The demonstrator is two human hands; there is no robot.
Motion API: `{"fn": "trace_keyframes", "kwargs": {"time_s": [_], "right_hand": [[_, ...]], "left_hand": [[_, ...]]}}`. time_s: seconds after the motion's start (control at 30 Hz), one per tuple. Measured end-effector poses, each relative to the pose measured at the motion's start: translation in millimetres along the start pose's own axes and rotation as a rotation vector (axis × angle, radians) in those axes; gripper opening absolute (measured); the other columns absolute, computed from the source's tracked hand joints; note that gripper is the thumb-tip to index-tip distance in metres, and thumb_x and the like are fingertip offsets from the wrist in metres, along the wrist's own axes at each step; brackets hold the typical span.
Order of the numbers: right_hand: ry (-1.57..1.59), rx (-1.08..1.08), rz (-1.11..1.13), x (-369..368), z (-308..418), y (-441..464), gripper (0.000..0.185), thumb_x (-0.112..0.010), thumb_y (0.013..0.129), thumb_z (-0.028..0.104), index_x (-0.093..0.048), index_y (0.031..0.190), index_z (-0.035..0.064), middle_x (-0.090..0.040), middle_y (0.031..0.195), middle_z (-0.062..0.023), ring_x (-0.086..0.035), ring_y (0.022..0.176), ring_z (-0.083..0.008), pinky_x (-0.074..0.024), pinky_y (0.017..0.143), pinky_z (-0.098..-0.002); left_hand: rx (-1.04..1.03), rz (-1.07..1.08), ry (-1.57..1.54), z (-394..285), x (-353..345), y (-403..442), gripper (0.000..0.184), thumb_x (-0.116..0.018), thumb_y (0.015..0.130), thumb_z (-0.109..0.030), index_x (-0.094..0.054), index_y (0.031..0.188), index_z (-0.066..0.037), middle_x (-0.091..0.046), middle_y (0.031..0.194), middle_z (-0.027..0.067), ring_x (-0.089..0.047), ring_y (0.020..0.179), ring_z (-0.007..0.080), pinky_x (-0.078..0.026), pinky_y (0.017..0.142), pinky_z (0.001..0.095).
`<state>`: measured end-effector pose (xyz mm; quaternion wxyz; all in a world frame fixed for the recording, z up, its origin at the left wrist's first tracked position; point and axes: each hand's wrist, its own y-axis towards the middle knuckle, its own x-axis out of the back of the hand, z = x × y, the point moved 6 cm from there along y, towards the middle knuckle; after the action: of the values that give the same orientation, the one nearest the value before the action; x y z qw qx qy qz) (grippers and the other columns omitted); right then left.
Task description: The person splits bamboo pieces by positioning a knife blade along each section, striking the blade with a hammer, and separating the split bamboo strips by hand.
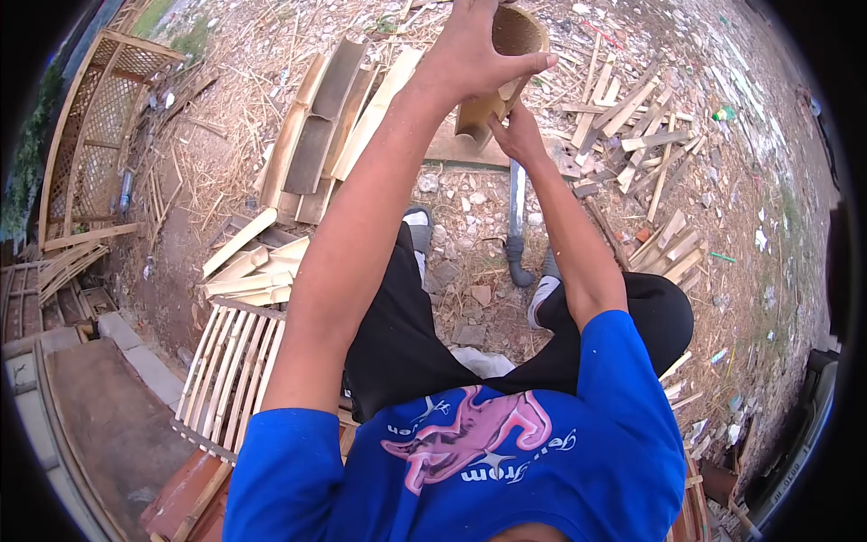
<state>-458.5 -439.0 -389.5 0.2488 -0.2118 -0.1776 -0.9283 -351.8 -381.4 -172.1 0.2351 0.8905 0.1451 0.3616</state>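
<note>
Up at the top of the view I hold a short, wide, split bamboo section [520, 32], its hollow inner face showing. My left hand [470, 56] grips it from the left side, thumb stretched across it. Lower down, my right hand [518, 135] has its fingers on the bamboo's near end; part of that grip is hidden. Beneath the hands lies a flat wooden board [452, 152]. A grey metal bar [517, 200] with a dark, bent end points from the board toward my feet.
Split bamboo halves [325, 117] lie left of the hands, with pale bamboo pieces [257, 275] nearer. A slatted bamboo rack [230, 370] stands by my left side. Loose strips [632, 122] are heaped at right. Rubble and shavings cover the ground between my shoes [545, 300].
</note>
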Motion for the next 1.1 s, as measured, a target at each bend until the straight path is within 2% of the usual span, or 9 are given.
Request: {"fn": "trace_keyframes", "kwargs": {"time_s": [0.1, 0.13, 0.2, 0.27, 0.37, 0.5, 0.67, 0.8, 1.1], "right_hand": [[-0.013, -0.009, 0.066, 0.4, 3.9, -1.3, 0.063, -0.075, 0.081, 0.028, -0.048, 0.134, 0.0068, -0.064, 0.120, -0.0198, -0.063, 0.109, -0.0373, -0.0485, 0.094, -0.0442], [-0.048, 0.019, 0.100, 2.8, 7.0, 0.0, 0.065, -0.076, 0.079, 0.028, -0.049, 0.134, 0.0068, -0.064, 0.121, -0.0189, -0.063, 0.109, -0.0366, -0.0487, 0.094, -0.0434], [-0.115, -0.003, 0.112, 6.5, 2.2, 1.4, 0.071, -0.082, 0.074, 0.028, -0.051, 0.134, 0.0068, -0.063, 0.125, -0.0170, -0.064, 0.108, -0.0323, -0.0498, 0.093, -0.0407], [-0.068, -0.352, 0.098, 8.6, -24.9, -17.7, 0.069, -0.082, 0.073, 0.029, -0.053, 0.131, 0.0055, -0.064, 0.122, -0.0175, -0.065, 0.107, -0.0298, -0.0506, 0.091, -0.0399], [0.072, -0.662, -0.168, -7.1, -96.4, -78.8, 0.058, -0.077, 0.073, 0.034, -0.061, 0.119, 0.0018, -0.070, 0.103, -0.0211, -0.067, 0.099, -0.0331, -0.0499, 0.090, -0.0385], [-0.222, -0.979, -0.069, -50.0, -143.0, -183.7, 0.067, -0.074, 0.074, 0.033, -0.050, 0.127, -0.0005, -0.062, 0.119, -0.0274, -0.061, 0.113, -0.0392, -0.0461, 0.099, -0.0428], [-0.498, -1.191, 0.148, -55.1, -149.0, -248.9, 0.094, -0.076, 0.074, 0.035, -0.025, 0.147, 0.0049, -0.053, 0.133, -0.0246, -0.050, 0.127, -0.0430, -0.0415, 0.106, -0.0497], [-0.504, -1.220, 0.271, -62.4, -170.7, -262.2, 0.098, -0.076, 0.075, 0.032, -0.020, 0.151, 0.0073, -0.059, 0.127, -0.0222, -0.057, 0.122, -0.0384, -0.0441, 0.105, -0.0484], [-0.546, -1.177, 0.204, -77.9, -176.5, -261.4, 0.075, -0.076, 0.073, 0.030, -0.039, 0.133, 0.0038, -0.062, 0.121, -0.0236, -0.062, 0.113, -0.0387, -0.0496, 0.098, -0.0462]], "left_hand": [[0.158, 0.018, 0.035, -5.3, 4.8, -1.1, 0.090, -0.083, 0.070, -0.039, -0.041, 0.139, 0.000, -0.044, 0.133, 0.0266, -0.050, 0.122, 0.0391, -0.044, 0.103, 0.0441], [0.107, -0.046, 0.136, -19.8, 14.3, -5.8, 0.069, -0.075, 0.082, -0.038, -0.048, 0.132, 0.002, -0.053, 0.122, 0.0231, -0.055, 0.115, 0.0340, -0.047, 0.097, 0.0407], [0.117, -0.077, 0.254, -15.6, 18.3, -9.4, 0.073, -0.075, 0.078, -0.055, -0.055, 0.125, -0.003, -0.058, 0.116, 0.0201, -0.060, 0.111, 0.0324, -0.051, 0.090, 0.0414], [0.189, -0.120, 0.361, -1.0, 21.3, -15.7, 0.087, -0.079, 0.065, -0.070, -0.059, 0.119, -0.004, -0.063, 0.108, 0.0203, -0.065, 0.102, 0.0327, -0.055, 0.081, 0.0424], [0.240, -0.135, 0.483, -19.7, 35.2, -31.2, 0.088, -0.077, 0.067, -0.069, -0.057, 0.117, 0.000, -0.064, 0.107, 0.0213, -0.067, 0.098, 0.0342, -0.054, 0.081, 0.0438], [0.352, -0.071, 0.484, -45.0, 42.4, -55.0, 0.084, -0.067, 0.075, -0.074, -0.055, 0.105, 0.003, -0.063, 0.097, 0.0240, -0.066, 0.093, 0.0382, -0.054, 0.072, 0.0486], [0.320, 0.083, 0.371, -52.3, 49.4, -68.1, 0.038, -0.049, 0.100, -0.036, -0.053, 0.121, -0.004, -0.062, 0.112, 0.0215, -0.065, 0.095, 0.0443, -0.051, 0.081, 0.0531], [0.361, 0.147, 0.291, -46.2, 55.5, -71.6, 0.032, -0.050, 0.098, -0.017, -0.055, 0.128, -0.008, -0.063, 0.120, 0.0206, -0.061, 0.105, 0.0428, -0.048, 0.088, 0.0477], [0.385, 0.064, 0.139, -28.4, 59.2, -62.6, 0.045, -0.070, 0.086, -0.023, -0.059, 0.126, -0.004, -0.069, 0.108, 0.0215, -0.070, 0.086, 0.0320, -0.053, 0.080, 0.0402]]}}
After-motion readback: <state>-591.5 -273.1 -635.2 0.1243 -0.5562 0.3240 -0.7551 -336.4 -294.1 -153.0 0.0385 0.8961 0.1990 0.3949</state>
